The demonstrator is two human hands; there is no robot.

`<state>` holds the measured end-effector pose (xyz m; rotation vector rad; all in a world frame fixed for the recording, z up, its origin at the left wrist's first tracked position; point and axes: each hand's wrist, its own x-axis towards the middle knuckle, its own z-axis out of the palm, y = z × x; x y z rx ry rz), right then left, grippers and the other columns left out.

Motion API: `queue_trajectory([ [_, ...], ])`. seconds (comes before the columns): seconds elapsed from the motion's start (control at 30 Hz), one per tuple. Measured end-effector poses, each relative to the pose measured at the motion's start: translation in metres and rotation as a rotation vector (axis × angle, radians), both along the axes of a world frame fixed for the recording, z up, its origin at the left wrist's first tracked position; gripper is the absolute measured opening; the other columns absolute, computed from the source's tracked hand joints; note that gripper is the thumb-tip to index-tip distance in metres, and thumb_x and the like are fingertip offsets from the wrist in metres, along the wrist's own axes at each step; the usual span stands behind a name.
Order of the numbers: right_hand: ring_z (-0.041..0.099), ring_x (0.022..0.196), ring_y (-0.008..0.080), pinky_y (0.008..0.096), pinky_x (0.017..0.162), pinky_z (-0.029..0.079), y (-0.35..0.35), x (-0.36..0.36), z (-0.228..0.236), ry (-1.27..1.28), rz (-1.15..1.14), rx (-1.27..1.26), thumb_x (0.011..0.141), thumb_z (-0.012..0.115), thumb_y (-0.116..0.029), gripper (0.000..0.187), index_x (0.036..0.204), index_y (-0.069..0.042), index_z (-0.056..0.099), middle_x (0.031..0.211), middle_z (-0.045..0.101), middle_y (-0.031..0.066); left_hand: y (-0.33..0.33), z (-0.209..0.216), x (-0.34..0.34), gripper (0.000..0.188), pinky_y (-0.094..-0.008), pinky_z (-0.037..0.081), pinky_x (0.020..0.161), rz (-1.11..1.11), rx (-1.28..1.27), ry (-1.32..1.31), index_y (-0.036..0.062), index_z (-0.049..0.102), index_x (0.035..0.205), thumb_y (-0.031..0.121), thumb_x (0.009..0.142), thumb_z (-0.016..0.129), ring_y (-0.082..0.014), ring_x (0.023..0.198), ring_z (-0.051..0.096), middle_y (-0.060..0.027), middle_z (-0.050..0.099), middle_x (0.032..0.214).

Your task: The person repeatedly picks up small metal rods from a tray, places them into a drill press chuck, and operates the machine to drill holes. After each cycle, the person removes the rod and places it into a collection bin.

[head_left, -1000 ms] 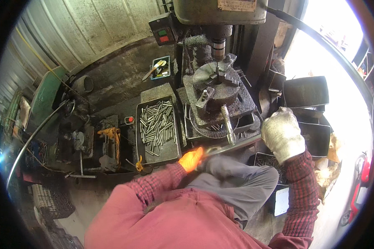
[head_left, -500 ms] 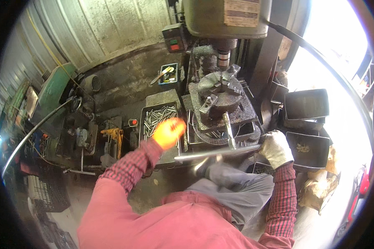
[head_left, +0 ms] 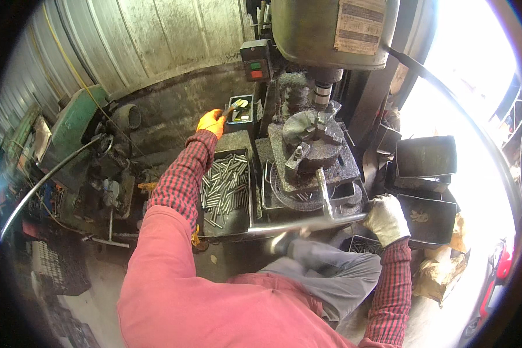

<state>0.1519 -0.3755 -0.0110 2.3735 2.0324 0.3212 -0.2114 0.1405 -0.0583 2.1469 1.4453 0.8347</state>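
My left hand [head_left: 212, 123], in an orange glove, is closed around the handle of a small brush [head_left: 235, 107]. The brush's head lies over a small blue-rimmed tray [head_left: 250, 120]; the fingers cover most of its handle. On the right, my right hand [head_left: 387, 220], in a whitish glove, is closed at the right end of a long metal bar [head_left: 290, 225] running across the front of a drill press. Behind the bar, a chuck [head_left: 314, 152] sits on the press table below the spindle [head_left: 322, 94], with a rod handle [head_left: 324, 193] slanting toward the bar.
A bin [head_left: 250, 197] of short metal pins stands left of the press. The switch box [head_left: 255, 61] has green and red buttons. Dark trays [head_left: 426, 156] are stacked at the right, near a crumpled paper sack [head_left: 441, 272]. A green machine [head_left: 78, 122] stands far left.
My left hand has moved from over the pin bin, away from me, to the brush and taken hold of it. My right hand stays at the bar's end. The view has shifted slightly.
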Motion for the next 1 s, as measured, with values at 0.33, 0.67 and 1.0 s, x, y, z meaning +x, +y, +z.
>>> queue_trajectory([
  [0.33,0.072,0.090,0.0282,0.0403,0.092,0.052,0.000,0.001,-0.002,0.040,-0.046,-0.045,0.056,0.088,-0.063,0.061,0.081,-0.008,0.078,0.085,0.075,0.0095,-0.037,0.054,0.022,0.031,-0.0459,0.056,0.083,-0.049,0.265,0.113,0.0030,0.075,0.110,0.030,0.101,0.063,-0.0390,0.096,0.073,-0.0207,0.076,0.099],
  [0.67,0.073,0.088,0.0291,0.0404,0.088,0.053,0.002,-0.004,0.001,0.045,-0.039,0.018,0.061,0.088,-0.051,0.048,0.082,-0.009,0.079,0.084,0.075,0.0112,-0.042,0.055,0.010,0.032,-0.0463,0.056,0.086,-0.062,0.271,0.027,0.0041,0.075,0.113,0.031,0.100,0.065,-0.0401,0.100,0.072,-0.0224,0.075,0.104],
  [1.0,0.073,0.083,0.0275,0.0397,0.084,0.053,-0.001,-0.006,0.011,-0.016,-0.009,-0.022,0.075,0.079,-0.038,0.028,0.075,-0.010,0.078,0.078,0.074,0.0115,-0.087,0.079,0.011,0.025,-0.0304,0.054,0.076,-0.217,0.107,-0.385,-0.0001,0.074,0.112,0.023,0.105,0.068,-0.0144,0.082,0.067,-0.0090,0.077,0.098],
])
